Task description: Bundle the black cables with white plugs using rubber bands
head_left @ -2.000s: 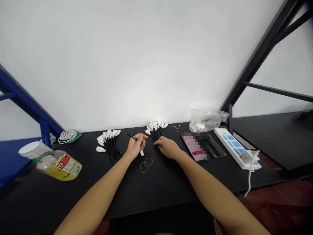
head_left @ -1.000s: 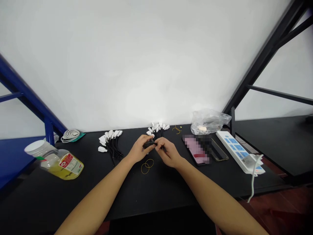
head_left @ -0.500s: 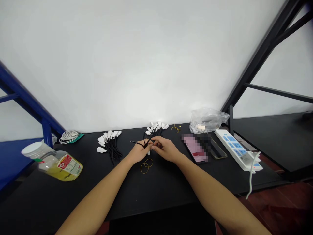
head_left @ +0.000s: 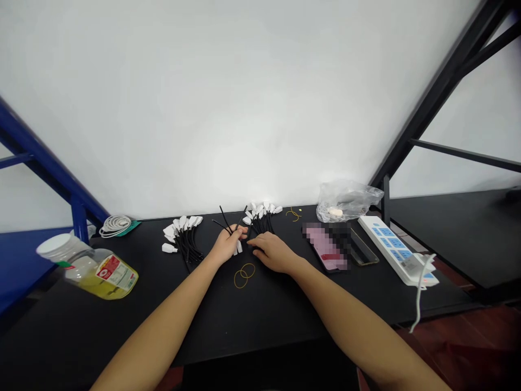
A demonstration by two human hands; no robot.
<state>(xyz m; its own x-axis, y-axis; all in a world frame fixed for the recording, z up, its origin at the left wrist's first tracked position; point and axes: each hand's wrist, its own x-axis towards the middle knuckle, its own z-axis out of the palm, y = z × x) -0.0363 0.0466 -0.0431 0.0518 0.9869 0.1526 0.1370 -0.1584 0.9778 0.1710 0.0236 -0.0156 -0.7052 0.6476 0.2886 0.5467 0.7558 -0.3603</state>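
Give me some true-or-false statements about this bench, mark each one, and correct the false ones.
The left hand holds black cables with white plugs. True.
The right hand is holding a power strip. False: it rests on the black table, beside a bundle of white-plugged cables.
Rubber bands lie on the table in front of the hands. True.
The clear plastic bag lies at the left end of the table. False: it lies to the right of the hands.
The white-lidded plastic jar lies on its side. True.
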